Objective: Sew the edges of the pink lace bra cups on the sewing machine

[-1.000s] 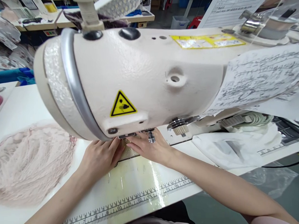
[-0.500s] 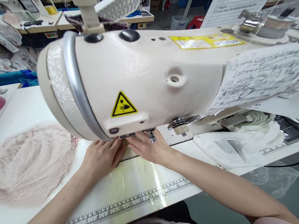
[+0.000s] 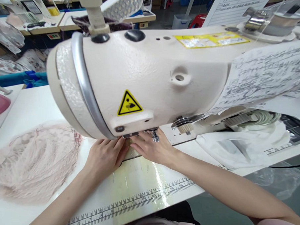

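Observation:
A cream sewing machine [image 3: 150, 76] fills the middle of the view, its head hanging over both my hands. My left hand [image 3: 106, 157] rests on the machine bed beneath the head's left end. Its fingers curl together with the thumb tucked close; the tips, and whatever they pinch, are hidden. My right hand [image 3: 154, 147] lies palm down beside it, behind the tension spring [image 3: 155, 135]. Its fingers stretch toward the needle area, with the thumb apart. The machine head covers the fingertips and any cloth at the needle.
Sheer pink gathered fabric [image 3: 40, 160] lies at left on the white table [image 3: 32, 104]. White cloth [image 3: 228, 149] lies at right under the machine arm. A ruler strip [image 3: 129, 206] runs along the front edge. Handwritten paper [image 3: 267, 77] hangs on the machine.
The view has shifted slightly, so the machine and fabric appear a little farther right. Both hands keep nearly the same place under the machine head.

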The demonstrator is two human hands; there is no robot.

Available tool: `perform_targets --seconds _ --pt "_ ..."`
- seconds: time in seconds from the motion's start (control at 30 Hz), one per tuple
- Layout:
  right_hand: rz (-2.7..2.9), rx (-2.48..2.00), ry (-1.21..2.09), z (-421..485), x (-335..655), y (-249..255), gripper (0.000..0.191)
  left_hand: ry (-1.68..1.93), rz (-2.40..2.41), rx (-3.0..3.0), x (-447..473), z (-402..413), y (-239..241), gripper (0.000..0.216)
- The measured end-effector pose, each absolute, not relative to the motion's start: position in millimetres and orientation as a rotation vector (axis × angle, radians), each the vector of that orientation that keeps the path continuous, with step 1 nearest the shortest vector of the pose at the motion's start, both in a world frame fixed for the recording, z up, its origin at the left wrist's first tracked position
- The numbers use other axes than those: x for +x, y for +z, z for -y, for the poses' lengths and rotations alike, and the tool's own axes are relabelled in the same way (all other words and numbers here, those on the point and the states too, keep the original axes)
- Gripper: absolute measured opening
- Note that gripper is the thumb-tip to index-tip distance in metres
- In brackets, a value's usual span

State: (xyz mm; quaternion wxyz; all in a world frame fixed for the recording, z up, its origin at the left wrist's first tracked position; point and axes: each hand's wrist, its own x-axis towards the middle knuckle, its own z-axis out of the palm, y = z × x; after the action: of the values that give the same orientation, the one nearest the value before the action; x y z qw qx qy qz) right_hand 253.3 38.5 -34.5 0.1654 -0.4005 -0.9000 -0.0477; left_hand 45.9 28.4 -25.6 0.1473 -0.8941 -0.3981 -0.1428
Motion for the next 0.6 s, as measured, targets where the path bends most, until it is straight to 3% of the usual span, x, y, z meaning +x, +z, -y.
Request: perform_targets --seconds 0.6 --pt "2.55 -1.136 -0.182 -41.4 255.1 -38.1 0.033 -0.461 1.144 -2.59 42.8 -29.7 -29.5 0.035"
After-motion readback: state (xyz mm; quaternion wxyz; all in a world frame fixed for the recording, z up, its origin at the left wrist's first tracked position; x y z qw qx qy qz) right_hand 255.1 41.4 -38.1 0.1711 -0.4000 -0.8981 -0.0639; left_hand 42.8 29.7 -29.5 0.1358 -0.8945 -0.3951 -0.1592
